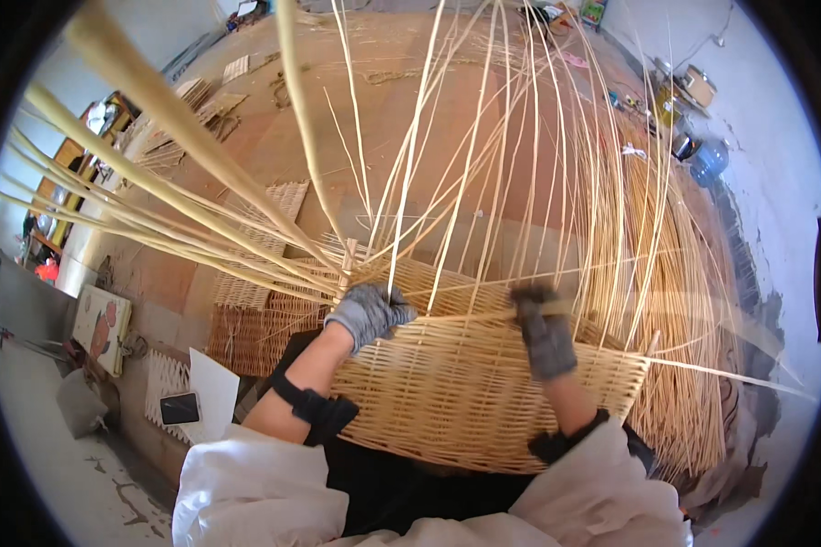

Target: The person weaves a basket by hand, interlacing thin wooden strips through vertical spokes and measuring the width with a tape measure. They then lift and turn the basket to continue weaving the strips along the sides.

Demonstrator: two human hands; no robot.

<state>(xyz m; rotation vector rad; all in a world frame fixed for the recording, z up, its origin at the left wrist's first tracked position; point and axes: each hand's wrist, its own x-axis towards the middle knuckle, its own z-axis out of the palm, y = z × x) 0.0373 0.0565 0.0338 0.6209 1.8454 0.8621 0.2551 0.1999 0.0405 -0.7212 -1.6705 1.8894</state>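
Part-woven wicker basket (447,401) — L hand (371,317) clenched round rod (420,105), R hand (545,333) blurred, can't tell grip.

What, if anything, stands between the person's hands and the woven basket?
Nothing visible does. The left hand is at the upper edge of the basket; the right hand, blurred, shows over it. Tall sticks rise around them, but do not appear to close the way.
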